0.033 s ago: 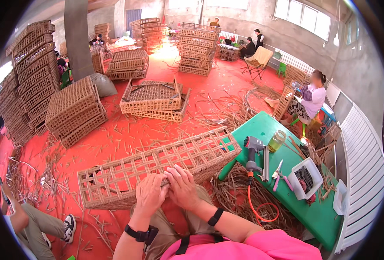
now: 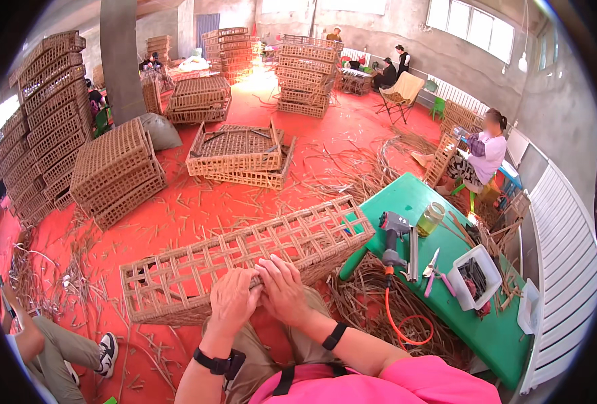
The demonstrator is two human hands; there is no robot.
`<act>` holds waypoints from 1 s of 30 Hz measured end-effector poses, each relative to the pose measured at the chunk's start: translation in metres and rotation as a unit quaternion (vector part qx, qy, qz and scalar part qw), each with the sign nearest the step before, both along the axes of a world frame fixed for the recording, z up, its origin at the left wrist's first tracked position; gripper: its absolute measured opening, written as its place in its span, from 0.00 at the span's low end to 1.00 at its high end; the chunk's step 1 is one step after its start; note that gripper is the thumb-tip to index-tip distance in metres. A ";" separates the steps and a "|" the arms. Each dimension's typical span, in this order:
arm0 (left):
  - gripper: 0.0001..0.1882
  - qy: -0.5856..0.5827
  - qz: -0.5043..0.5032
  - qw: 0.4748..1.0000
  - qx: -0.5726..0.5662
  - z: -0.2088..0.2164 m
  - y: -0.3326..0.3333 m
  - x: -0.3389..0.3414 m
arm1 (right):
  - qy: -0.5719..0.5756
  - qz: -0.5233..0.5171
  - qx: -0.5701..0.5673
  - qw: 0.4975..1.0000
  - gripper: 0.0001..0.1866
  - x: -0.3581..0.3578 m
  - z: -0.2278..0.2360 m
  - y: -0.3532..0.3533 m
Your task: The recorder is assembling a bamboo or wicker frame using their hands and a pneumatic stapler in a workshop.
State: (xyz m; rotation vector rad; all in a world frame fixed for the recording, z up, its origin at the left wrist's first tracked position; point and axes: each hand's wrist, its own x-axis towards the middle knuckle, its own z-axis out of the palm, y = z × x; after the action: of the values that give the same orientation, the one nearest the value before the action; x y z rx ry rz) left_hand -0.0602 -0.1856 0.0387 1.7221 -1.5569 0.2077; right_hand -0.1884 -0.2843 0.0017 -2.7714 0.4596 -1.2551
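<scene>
Bright daylight; I log the upper-right window (image 2: pixel 481 28) nearly white and glare bleaching the far red floor (image 2: pixel 258 86). Fisheye bows the ribbed white panel (image 2: pixel 562 269) near the black rim. Foreground crisp, distance softer.

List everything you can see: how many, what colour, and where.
Woven frame: one, brown, under the hands
Other woven frames: many, brown, left and back
Cut strips: many, brown, on red floor
Table: one, green, right
Power tool: one, grey, on table
Jar: one, yellowish, on table
Cutter: one, pink-handled, on table
Tubs: two, white, table's right side
Other people: several, mixed clothing, around room
Folding chair: one, tan, back right
Pillar: one, grey, back left
Left hand: one, bare, frame's near edge
Right hand: one, bare, beside it
</scene>
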 end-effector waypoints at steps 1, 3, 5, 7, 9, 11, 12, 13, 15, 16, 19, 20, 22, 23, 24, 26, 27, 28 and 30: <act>0.19 -0.014 0.009 1.000 -0.005 0.001 -0.003 0.003 | 0.004 -0.002 -0.008 1.000 0.31 0.003 0.003 -0.002; 0.20 -0.027 0.016 0.999 -0.011 0.001 -0.005 0.008 | 0.008 -0.006 -0.017 1.000 0.30 0.007 0.005 -0.004; 0.21 0.000 0.004 1.000 0.010 0.004 -0.009 0.017 | 0.006 0.009 -0.024 1.000 0.31 0.016 0.004 -0.013; 0.23 -0.035 -0.010 0.999 0.010 0.011 -0.014 0.030 | 0.000 0.021 -0.028 0.999 0.31 0.026 0.006 -0.025; 0.26 -0.063 -0.037 0.997 0.019 0.018 -0.013 0.033 | 0.002 0.020 -0.023 1.000 0.31 0.029 0.005 -0.032; 0.33 -0.170 0.012 0.985 0.017 0.031 -0.002 0.034 | 0.024 0.011 -0.025 0.999 0.32 0.039 0.009 -0.044; 0.35 -0.155 0.043 0.987 0.020 0.028 0.007 0.045 | 0.022 0.008 -0.025 0.999 0.32 0.045 0.011 -0.049; 0.37 -0.140 0.072 0.987 0.023 0.022 0.017 0.064 | 0.020 0.018 -0.025 0.999 0.33 0.051 0.013 -0.055; 0.39 -0.122 0.168 0.977 -0.040 0.017 0.046 0.110 | 0.023 0.031 -0.025 0.999 0.35 0.059 0.017 -0.062; 0.38 -0.106 0.226 0.965 -0.073 0.013 0.063 0.132 | 0.023 0.028 -0.022 0.999 0.35 0.062 0.016 -0.065; 0.32 -0.124 0.436 0.880 -0.139 -0.033 0.149 0.242 | 0.007 0.055 -0.014 0.998 0.35 0.077 0.017 -0.072; 0.32 -0.126 0.438 0.878 -0.143 -0.058 0.173 0.278 | 0.004 0.063 -0.008 0.998 0.34 0.081 0.018 -0.078; 0.34 0.346 0.400 0.823 -0.208 -0.104 0.190 0.330 | -0.002 0.072 -0.005 0.997 0.34 0.091 0.018 -0.092; 0.34 0.349 0.396 0.824 -0.208 -0.112 0.173 0.336 | -0.003 0.054 -0.010 0.998 0.34 0.094 0.016 -0.103; 0.35 0.446 0.260 0.843 -0.148 -0.119 0.163 0.338 | -0.004 0.042 -0.012 0.999 0.34 0.097 0.016 -0.108; 0.37 0.530 0.124 0.835 -0.088 -0.141 0.140 0.341 | 0.000 0.049 -0.017 0.999 0.35 0.104 0.015 -0.112; 0.37 0.529 0.101 0.831 -0.138 -0.157 0.128 0.345 | 0.000 0.056 -0.017 0.998 0.35 0.110 0.015 -0.109; 0.37 0.530 0.074 0.824 -0.185 -0.168 0.117 0.344 | 0.003 0.059 -0.016 0.998 0.35 0.114 0.013 -0.110; 0.36 0.588 0.084 0.773 -0.222 -0.155 0.064 0.305 | 0.013 0.045 -0.024 0.999 0.35 0.104 0.012 -0.127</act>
State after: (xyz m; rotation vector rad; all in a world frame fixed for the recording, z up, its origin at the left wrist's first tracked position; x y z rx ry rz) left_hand 0.2447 -0.1221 -0.1163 1.1487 -0.3582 -0.3547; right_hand -0.0846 -0.4116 0.0140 -2.8162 0.3071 -1.2263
